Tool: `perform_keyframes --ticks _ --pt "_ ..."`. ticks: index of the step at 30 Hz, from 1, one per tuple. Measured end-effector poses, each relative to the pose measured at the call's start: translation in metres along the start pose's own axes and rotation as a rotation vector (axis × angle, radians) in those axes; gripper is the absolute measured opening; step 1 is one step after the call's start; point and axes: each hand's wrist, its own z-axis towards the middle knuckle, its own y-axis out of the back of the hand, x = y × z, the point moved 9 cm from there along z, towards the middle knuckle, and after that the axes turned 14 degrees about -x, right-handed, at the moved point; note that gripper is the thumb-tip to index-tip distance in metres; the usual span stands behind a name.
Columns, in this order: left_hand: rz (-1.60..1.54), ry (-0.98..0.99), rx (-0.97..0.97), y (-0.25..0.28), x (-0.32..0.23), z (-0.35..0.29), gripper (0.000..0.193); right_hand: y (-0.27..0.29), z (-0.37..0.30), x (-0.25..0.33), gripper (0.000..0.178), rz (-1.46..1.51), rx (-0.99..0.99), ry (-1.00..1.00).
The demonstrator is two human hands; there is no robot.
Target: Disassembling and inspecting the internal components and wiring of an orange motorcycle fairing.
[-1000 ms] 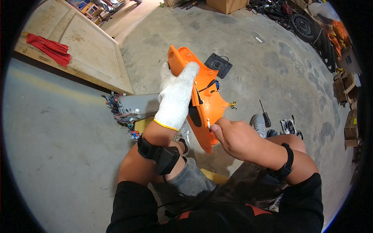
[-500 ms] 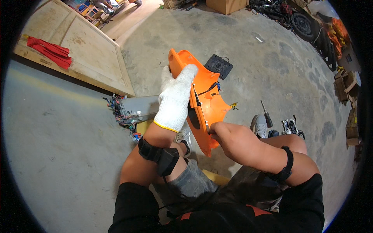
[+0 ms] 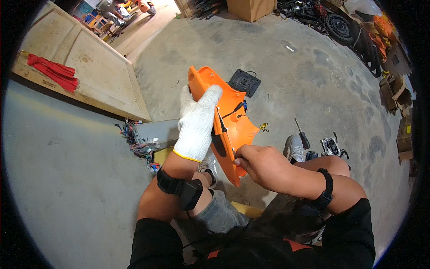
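Observation:
An orange plastic shell [image 3: 244,130] is held tilted above my knees, its hollow inner side facing up and right. My left hand [image 3: 197,121], in a white knit glove with a yellow cuff, grips its left edge, thumb on top and fingers partly hidden behind. A short black cable [image 3: 233,110] runs along the inside, near a dark oval area on the shell's lower left. My bare right hand [image 3: 260,165] is closed at the lower edge, thumb and fingertips pinched together against the shell. Whatever sits between those fingertips is hidden.
On the floor lie a black square plate [image 3: 244,83], a screwdriver [image 3: 302,135] by my shoe and a grey panel [image 3: 156,132] with bundled wires [image 3: 139,145]. Red cloth [image 3: 53,72] hangs over a wooden panel [image 3: 101,56]. A cardboard box [image 3: 251,9] and a wheel [image 3: 339,29] stand farther off.
The view has shifted a little, so the shell and both hands appear slightly lower and farther left. Both hands keep their places on the shell.

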Motion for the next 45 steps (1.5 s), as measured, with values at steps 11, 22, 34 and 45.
perform_keyframes --ticks 11,22,34,45 --pt "-0.003 0.049 0.037 -0.005 0.003 0.000 0.048 0.003 -0.002 0.013 0.027 0.031 0.013 0.119" --pt "0.012 0.019 -0.040 0.004 0.001 -0.002 0.047 -0.002 -0.009 0.015 0.039 -0.020 0.111 0.065" --pt "0.005 0.042 -0.021 0.007 -0.003 -0.001 0.045 -0.004 -0.008 0.013 0.025 0.122 0.056 0.018" --pt "0.030 0.092 0.046 0.001 0.002 -0.002 0.060 -0.003 -0.006 0.015 0.022 0.026 0.121 0.113"
